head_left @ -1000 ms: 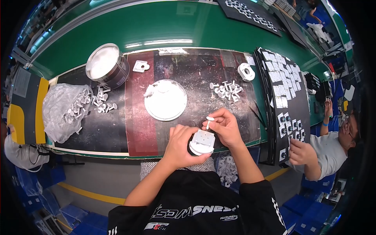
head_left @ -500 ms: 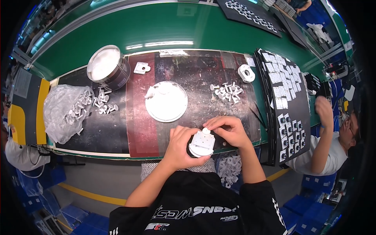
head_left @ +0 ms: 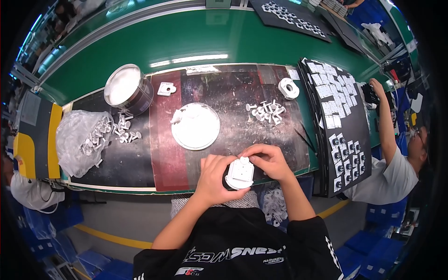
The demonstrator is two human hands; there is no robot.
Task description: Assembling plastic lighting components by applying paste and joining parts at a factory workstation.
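Note:
My left hand (head_left: 212, 179) is closed around a white plastic housing (head_left: 241, 173), holding it above the table's front edge. Its flat face with small holes is turned up, and its lower end is rounded. At the far end of the housing, my right hand (head_left: 268, 161) pinches a small white round-headed pin (head_left: 244, 160) against it; the pin's stem is hidden. Beyond my hands lies a round white lid (head_left: 196, 133) with a white lump on its left side. A pile of loose white pins (head_left: 267, 112) lies to the right of the lid.
Left stand a bucket of white paste (head_left: 122, 86), a clear bag of pins (head_left: 77, 144) and more loose pins (head_left: 123, 130). Far back are two white housings (head_left: 166, 88) (head_left: 289, 88). Tweezers (head_left: 305, 140) lie beside stacked black boards (head_left: 343, 140) with parts. A co-worker (head_left: 387, 172) sits at right.
The pin has moved closer against the housing's far end, with my right fingers following it. My left hand keeps its hold. The co-worker's arm has reached farther forward.

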